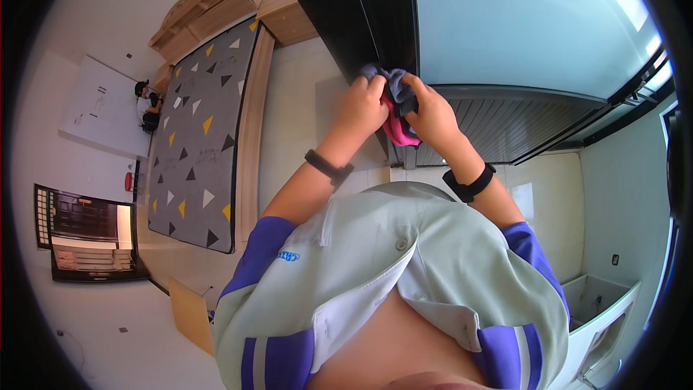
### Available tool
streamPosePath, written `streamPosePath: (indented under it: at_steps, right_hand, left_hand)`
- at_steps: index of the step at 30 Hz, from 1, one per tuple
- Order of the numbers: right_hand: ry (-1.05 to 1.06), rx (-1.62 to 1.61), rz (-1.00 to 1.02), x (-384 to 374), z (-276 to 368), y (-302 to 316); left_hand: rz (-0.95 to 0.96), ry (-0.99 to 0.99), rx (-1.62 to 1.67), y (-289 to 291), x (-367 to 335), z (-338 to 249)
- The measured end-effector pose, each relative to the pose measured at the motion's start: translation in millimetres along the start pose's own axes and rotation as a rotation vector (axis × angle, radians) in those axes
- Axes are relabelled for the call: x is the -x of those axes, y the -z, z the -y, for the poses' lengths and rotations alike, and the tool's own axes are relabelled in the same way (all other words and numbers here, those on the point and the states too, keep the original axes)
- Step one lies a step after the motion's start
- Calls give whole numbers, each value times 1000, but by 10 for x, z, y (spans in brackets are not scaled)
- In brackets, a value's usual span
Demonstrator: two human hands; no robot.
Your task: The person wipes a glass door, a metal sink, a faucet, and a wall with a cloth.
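Both arms reach forward from my body, each with a black band at the wrist. Between them a bunched cloth, grey-blue on top with a bright pink part hanging below, is gripped from both sides. My left hand pinches its left edge, slightly blurred. On the right side, my right hand has its fingers closed on the folds, thumb toward the top. The cloth is held up in front of the black door frame. Some fingertips are hidden in the folds.
A frosted glass panel in a black frame stands to the right, above a dark slatted strip. On the left is a bed with a patterned grey mattress and wooden headboard. A person sits beyond it. A white basin stands lower right.
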State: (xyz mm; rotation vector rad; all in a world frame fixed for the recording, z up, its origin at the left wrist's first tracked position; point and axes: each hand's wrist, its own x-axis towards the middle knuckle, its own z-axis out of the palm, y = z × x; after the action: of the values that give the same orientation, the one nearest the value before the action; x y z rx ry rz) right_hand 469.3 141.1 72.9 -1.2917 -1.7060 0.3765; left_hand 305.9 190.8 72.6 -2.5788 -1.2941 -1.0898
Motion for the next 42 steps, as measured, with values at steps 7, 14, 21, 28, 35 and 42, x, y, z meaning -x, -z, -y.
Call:
streamPosePath:
  at_steps: [7, 14, 21, 28, 35, 42]
  right_hand:
    - [3, -15, 40, 7, 150, 138]
    - [160, -62, -155, -272, 527, 421]
    - [12, -76, 21, -58, 228, 128]
    - [172, -147, -225, -221, 531, 332]
    - [-57, -63, 15, -246, 356, 197]
    - [-71, 21, 134, -118, 108, -19]
  left_hand:
    - [-101, 59, 206, 172, 25, -110]
    - [-69, 45, 537, 643, -468, -132]
    - [-24, 246, 762, 442, -245, -127]
    - [-434, 41, 388, 489, -516, -316]
    - [-376, -35, 164, 363, -532, -155]
    - [-233, 90, 174, 38, -146, -77]
